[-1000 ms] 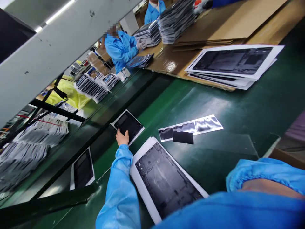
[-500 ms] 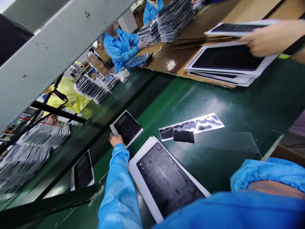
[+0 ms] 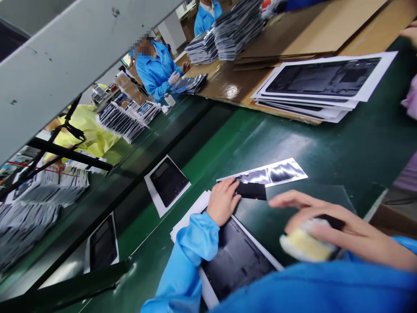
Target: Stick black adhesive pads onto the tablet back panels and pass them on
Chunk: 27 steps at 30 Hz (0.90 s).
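My left hand (image 3: 224, 201) reaches over the top corner of a black tablet-like panel (image 3: 241, 258) that lies on white sheets. Its thumb and forefinger are apart, at the left end of a small black rectangular piece (image 3: 252, 191); whether they grip it is unclear. Behind that piece lies a shiny film strip (image 3: 282, 172) with a white border. My right hand (image 3: 339, 226), blurred, hovers to the right, its forefinger stretched out. Held in it is a yellow-and-white pad (image 3: 306, 241) with a dark part; its exact kind is blurred.
Another panel on a white sheet (image 3: 169, 181) lies on the green surface, with one more (image 3: 103, 243) farther left. Stacked panels (image 3: 325, 78) lie at the cardboard's edge (image 3: 228, 89). A grey beam (image 3: 81, 65) crosses the upper left. Co-workers (image 3: 156, 71) sit beyond.
My left hand has let go of the farther panel and come back to the small black piece. My right hand has come into view with the pad. Another person's hand has left the stacked panels.
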Each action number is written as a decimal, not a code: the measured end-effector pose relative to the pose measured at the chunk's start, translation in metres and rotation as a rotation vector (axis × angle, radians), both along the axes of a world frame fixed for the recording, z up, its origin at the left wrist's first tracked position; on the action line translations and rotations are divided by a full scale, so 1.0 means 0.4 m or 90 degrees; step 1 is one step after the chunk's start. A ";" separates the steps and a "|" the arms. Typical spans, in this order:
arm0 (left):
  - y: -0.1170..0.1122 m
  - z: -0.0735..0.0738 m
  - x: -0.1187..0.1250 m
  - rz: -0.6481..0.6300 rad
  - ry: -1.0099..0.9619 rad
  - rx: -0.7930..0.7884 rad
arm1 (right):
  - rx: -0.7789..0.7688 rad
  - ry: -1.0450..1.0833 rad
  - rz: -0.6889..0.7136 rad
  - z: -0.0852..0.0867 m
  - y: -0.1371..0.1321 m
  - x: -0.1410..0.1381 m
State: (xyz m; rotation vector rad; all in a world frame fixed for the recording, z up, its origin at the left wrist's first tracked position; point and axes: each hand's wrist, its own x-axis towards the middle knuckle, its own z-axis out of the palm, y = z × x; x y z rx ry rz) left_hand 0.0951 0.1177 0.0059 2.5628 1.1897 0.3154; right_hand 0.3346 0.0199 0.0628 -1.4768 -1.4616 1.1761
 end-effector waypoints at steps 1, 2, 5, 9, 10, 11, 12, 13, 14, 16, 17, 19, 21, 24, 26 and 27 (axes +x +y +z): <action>-0.016 -0.003 0.020 -0.023 0.037 0.006 | 0.014 -0.041 0.033 -0.016 0.004 0.000; -0.027 -0.006 0.034 -0.036 0.071 0.014 | 0.030 -0.095 0.047 -0.039 0.006 0.001; -0.037 -0.010 0.053 -0.039 0.136 0.038 | 0.073 -0.242 -0.008 -0.121 0.004 0.000; -0.038 -0.005 0.061 -0.036 0.147 0.082 | 0.085 -0.278 0.081 -0.177 0.003 -0.028; -0.041 -0.002 0.064 -0.041 0.143 0.090 | 0.084 -0.272 0.114 -0.179 0.006 -0.040; -0.044 0.000 0.069 -0.048 0.140 0.095 | 0.083 -0.268 0.142 -0.178 0.009 -0.053; -0.049 0.003 0.073 -0.057 0.139 0.098 | 0.081 -0.264 0.165 -0.178 0.013 -0.065; -0.054 0.006 0.078 -0.067 0.138 0.098 | 0.076 -0.261 0.184 -0.178 0.017 -0.075; -0.059 0.009 0.082 -0.077 0.139 0.096 | 0.070 -0.259 0.198 -0.179 0.020 -0.083; -0.069 0.012 0.087 -0.089 0.138 0.087 | 0.058 -0.256 0.218 -0.188 0.022 -0.091; -0.073 0.013 0.087 -0.092 0.133 0.080 | 0.055 -0.253 0.227 -0.193 0.022 -0.092; -0.080 0.011 0.084 -0.098 0.108 0.064 | 0.059 -0.244 0.236 -0.204 0.020 -0.090; -0.085 0.006 0.079 -0.102 0.068 0.050 | 0.072 -0.234 0.232 -0.209 0.018 -0.087; -0.090 0.000 0.074 -0.096 0.009 0.029 | 0.100 -0.221 0.228 -0.201 0.019 -0.086; -0.090 0.004 0.074 -0.076 -0.027 0.012 | 0.115 -0.218 0.231 -0.192 0.019 -0.082; -0.089 0.009 0.072 -0.059 -0.048 0.001 | 0.119 -0.221 0.230 -0.190 0.018 -0.076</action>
